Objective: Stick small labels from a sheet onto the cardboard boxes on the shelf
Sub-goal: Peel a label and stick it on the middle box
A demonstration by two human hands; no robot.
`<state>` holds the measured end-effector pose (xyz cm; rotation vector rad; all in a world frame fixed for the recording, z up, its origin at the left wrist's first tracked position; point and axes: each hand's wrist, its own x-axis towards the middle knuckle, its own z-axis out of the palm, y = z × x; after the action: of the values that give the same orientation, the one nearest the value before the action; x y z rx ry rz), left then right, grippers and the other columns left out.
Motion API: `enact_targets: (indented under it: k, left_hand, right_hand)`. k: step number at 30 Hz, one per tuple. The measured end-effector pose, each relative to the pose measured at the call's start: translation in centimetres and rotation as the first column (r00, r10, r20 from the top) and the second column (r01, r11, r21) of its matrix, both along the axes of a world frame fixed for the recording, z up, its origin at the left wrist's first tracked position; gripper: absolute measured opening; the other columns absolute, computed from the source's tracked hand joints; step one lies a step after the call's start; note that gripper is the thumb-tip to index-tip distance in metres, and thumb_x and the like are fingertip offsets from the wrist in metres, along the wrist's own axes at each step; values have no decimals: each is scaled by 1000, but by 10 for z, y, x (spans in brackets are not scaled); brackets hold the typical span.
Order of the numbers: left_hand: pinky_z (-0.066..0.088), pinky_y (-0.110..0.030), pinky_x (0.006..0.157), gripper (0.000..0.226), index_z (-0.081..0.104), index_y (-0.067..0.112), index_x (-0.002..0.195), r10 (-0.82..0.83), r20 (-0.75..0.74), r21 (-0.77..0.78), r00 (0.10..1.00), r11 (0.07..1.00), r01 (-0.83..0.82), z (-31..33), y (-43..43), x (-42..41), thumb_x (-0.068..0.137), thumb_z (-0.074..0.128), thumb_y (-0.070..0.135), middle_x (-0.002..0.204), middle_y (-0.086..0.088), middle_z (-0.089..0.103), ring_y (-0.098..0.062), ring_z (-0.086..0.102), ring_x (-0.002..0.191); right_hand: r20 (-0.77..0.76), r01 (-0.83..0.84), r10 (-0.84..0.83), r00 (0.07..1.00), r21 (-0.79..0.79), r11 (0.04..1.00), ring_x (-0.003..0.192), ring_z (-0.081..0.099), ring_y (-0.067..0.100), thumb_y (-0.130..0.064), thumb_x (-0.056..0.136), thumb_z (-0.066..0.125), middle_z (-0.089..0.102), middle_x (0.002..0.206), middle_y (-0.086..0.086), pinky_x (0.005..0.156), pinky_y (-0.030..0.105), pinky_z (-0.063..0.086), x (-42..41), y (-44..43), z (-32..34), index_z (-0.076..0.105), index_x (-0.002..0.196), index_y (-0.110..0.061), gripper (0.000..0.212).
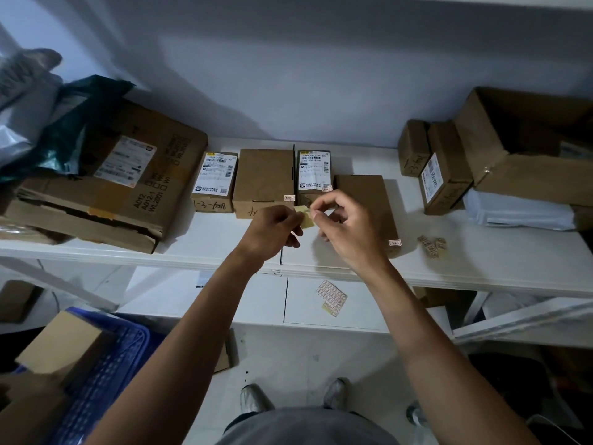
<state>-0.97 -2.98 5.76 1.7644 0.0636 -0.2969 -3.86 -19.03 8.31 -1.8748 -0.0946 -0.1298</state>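
Note:
My left hand grips a small yellowish label sheet above the white shelf. My right hand pinches at the sheet's top edge with thumb and forefinger. Behind the hands stands a row of small cardboard boxes: one with a shipping label, a plain one with a small sticker, another with a shipping label and a sticker, and a longer box with a sticker near its front corner.
A big worn carton and plastic bags fill the shelf's left. More boxes and an open carton stand at the right. Loose labels lie on the shelf. A label sheet lies on the lower shelf. A blue crate sits on the floor.

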Motion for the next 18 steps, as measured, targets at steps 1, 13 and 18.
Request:
enact_targets:
  k: [1, 13, 18]
  left_hand:
    - [54, -40, 70, 19, 64, 8, 83, -21, 2, 38, 1000, 999, 20, -7, -1, 1, 98, 59, 16, 70, -2, 68, -17, 64, 54]
    - [42, -8, 49, 10, 70, 16, 77, -114, -24, 424, 993, 898, 114, -38, -18, 8, 84, 66, 12, 68, -4, 72, -16, 73, 60]
    - [48, -11, 52, 19, 66, 21, 66, -123, -23, 452, 992, 884, 120, -42, -25, 13, 80, 64, 10, 65, -4, 71, -13, 70, 53]
  right_hand:
    - [-16, 0, 0, 1000, 17, 1000, 60, 60, 9, -11, 90, 70, 64, 69, -18, 62, 34, 54, 2, -1, -1, 67, 86, -20, 11]
    - [-127, -26, 34, 991, 63, 998, 54, 63, 13, -6, 95, 67, 65, 85, 2, 54, 32, 56, 39, -1, -11, 66, 90, -16, 11]
    - [-145, -25, 34, 989, 64, 998, 54, 63, 14, -8, 94, 68, 67, 88, 6, 52, 30, 56, 40, 3, -15, 68, 93, -14, 7]
